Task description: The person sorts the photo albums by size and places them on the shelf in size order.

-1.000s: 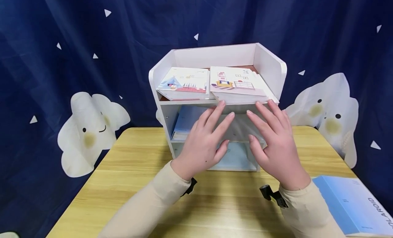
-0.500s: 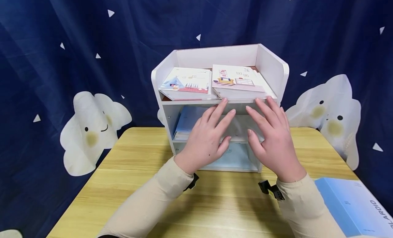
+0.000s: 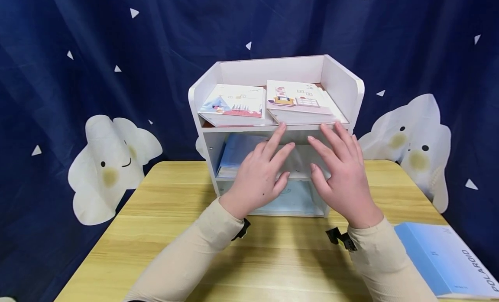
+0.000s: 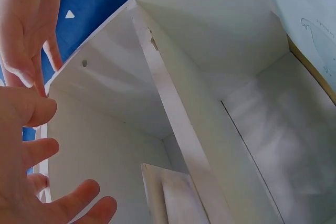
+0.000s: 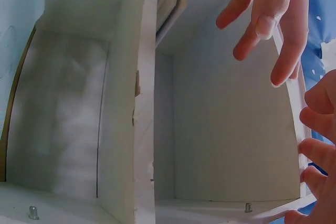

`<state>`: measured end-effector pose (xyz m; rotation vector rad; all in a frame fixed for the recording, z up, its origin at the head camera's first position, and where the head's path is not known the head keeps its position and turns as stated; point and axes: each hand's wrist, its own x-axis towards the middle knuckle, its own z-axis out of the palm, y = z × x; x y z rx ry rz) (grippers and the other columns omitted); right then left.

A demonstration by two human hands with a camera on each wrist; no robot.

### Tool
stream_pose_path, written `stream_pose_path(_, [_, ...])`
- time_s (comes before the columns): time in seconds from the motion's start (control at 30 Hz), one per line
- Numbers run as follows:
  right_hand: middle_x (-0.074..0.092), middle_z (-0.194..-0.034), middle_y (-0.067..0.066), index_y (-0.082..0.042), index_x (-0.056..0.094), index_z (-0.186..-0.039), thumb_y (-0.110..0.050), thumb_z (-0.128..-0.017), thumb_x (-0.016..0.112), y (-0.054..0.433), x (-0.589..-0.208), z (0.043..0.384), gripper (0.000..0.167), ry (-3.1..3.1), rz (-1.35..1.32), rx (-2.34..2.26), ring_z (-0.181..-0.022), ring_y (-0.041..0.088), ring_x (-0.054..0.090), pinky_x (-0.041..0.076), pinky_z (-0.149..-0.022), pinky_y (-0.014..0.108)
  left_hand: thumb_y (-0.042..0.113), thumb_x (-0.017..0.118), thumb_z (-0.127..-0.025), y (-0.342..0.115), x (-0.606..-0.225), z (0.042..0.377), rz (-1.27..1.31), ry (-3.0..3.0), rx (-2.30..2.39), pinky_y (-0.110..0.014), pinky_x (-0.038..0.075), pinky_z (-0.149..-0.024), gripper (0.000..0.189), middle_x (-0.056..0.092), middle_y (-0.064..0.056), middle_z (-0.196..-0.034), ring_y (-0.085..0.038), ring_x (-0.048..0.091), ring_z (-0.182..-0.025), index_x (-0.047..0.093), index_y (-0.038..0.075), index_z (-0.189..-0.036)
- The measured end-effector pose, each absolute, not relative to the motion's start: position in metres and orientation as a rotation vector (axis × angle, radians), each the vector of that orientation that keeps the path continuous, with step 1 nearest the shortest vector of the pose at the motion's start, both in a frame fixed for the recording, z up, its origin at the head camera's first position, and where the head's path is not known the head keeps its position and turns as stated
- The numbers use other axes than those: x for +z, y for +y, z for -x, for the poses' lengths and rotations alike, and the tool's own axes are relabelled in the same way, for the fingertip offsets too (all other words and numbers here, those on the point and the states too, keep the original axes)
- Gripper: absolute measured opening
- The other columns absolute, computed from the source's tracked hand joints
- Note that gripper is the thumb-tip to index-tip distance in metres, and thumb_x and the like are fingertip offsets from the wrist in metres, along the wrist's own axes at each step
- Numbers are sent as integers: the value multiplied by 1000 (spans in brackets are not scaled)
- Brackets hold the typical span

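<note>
In the head view, the left hand (image 3: 257,176) and right hand (image 3: 345,176) reach toward a small white shelf unit (image 3: 352,92), fingers spread. Their longest fingertips meet the front edge of the right-hand stack of picture books (image 3: 302,96) on the top shelf. The upper book, with furniture drawn on its cover, lies askew over the ones below. Left of it lies another stack of books (image 3: 235,100) with a tent picture. From below, the left wrist view shows the left hand's fingers (image 4: 44,153) apart; the right wrist view shows the right hand's fingers (image 5: 315,150) along the shelf edge.
A blue book (image 3: 239,148) lies at the left of the middle compartment; a light-blue item (image 3: 292,198) is in the bottom one. A large blue box-like book marked POLAROID (image 3: 448,258) lies at the table's right. A dark blue curtain (image 3: 187,24) hangs behind the wooden table (image 3: 163,232).
The right-hand stack has slid back, its front edge moving from overhanging the shelf to about level with it. Both hands have moved slightly forward with it. The left stack stays put.
</note>
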<state>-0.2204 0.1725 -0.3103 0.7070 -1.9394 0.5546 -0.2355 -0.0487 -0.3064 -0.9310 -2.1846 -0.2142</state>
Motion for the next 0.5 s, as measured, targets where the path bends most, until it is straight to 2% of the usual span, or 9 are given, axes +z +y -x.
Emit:
stream_pose_path(0.13, [43, -157, 10, -6, 65, -136, -25, -93, 52, 174, -313, 220, 48, -1966, -723, 547, -149, 35, 26, 13, -116, 67, 26, 71, -91, -53, -312, 233, 965, -2205, -265, -45, 55, -83, 62, 7, -6, -170, -34, 53, -120, 51, 12, -148])
stream_pose_path(0.2, [43, -156, 11, -6, 64, -136, -24, -93, 52, 175, -316, 218, 48, -1981, -733, 546, -149, 36, 26, 14, -116, 68, 27, 70, -92, -57, -317, 229, 989, -2223, -302, -46, 53, -90, 63, 12, -9, -169, -34, 51, -125, 48, 12, -150])
stream_pose_path(0.37, [48, -151, 18, -6, 64, -136, -26, -93, 50, 182, -326, 215, 49, -2002, -764, 551, -147, 40, 30, 17, -115, 69, 29, 66, -95, -72, -331, 213, 1047, -2287, -392, -44, 41, -110, 66, 31, -12, -161, -32, 45, -135, 40, 11, -154])
stream_pose_path(0.5, [53, -145, 22, -4, 65, -134, -27, -94, 49, 191, -334, 212, 49, -1992, -795, 567, -143, 44, 35, 22, -116, 63, 30, 66, -96, -85, -341, 200, 1072, -2378, -475, -43, 37, -113, 69, 39, -10, -157, -28, 42, -139, 37, 13, -156])
